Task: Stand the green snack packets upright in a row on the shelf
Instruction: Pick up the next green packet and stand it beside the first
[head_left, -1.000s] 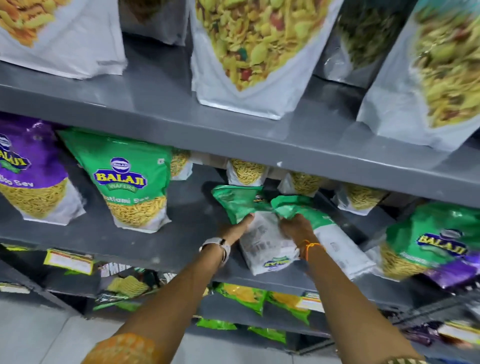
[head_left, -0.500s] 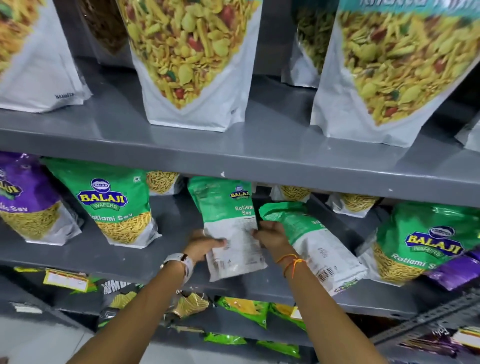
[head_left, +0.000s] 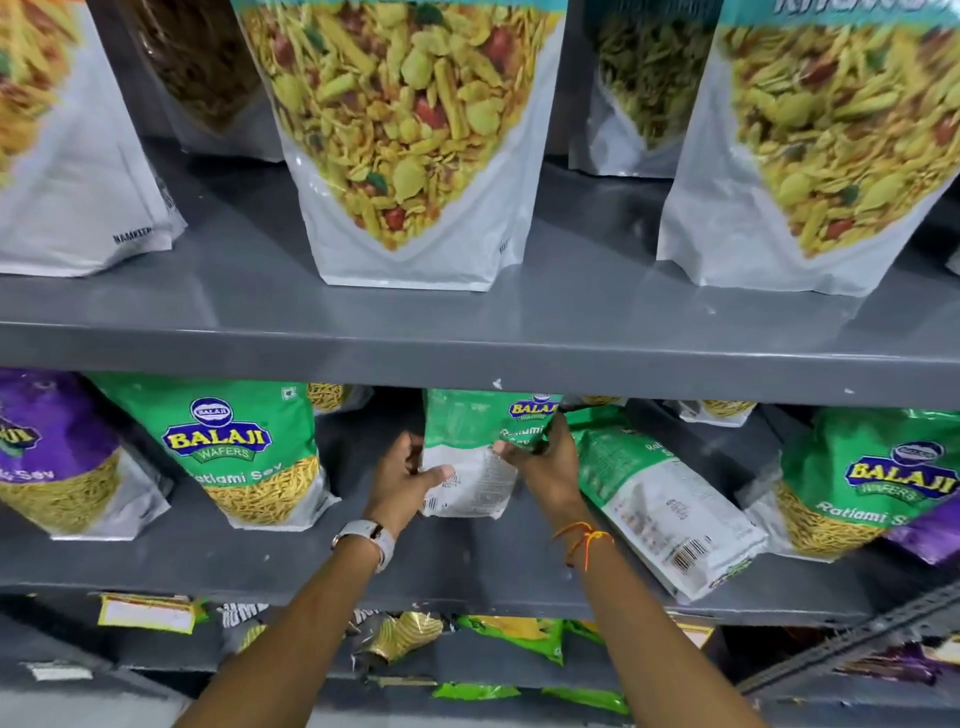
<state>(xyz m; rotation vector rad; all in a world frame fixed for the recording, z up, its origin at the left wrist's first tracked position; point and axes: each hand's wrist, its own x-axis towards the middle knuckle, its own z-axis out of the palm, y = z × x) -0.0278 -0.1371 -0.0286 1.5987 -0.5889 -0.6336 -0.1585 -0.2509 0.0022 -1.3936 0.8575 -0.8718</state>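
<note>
A green snack packet (head_left: 467, 441) stands nearly upright at the middle of the grey shelf (head_left: 467, 566), its back label facing me. My left hand (head_left: 405, 483) grips its left edge and my right hand (head_left: 545, 467) grips its right side. Right of it another green packet (head_left: 660, 499) lies tilted on its back. One green packet (head_left: 244, 452) stands upright to the left. A further green packet (head_left: 862, 478) leans at the far right.
A purple packet (head_left: 52, 457) stands at the far left, another purple one (head_left: 930, 530) lies at the far right. Small yellow-filled packets sit at the shelf's back. Large white namkeen pouches (head_left: 415, 156) fill the upper shelf. Lower shelves hold more snack bags (head_left: 514, 634).
Both hands lifted the flat green packet from the shelf and raised it to nearly upright, further back. My view moved closer and upward.
</note>
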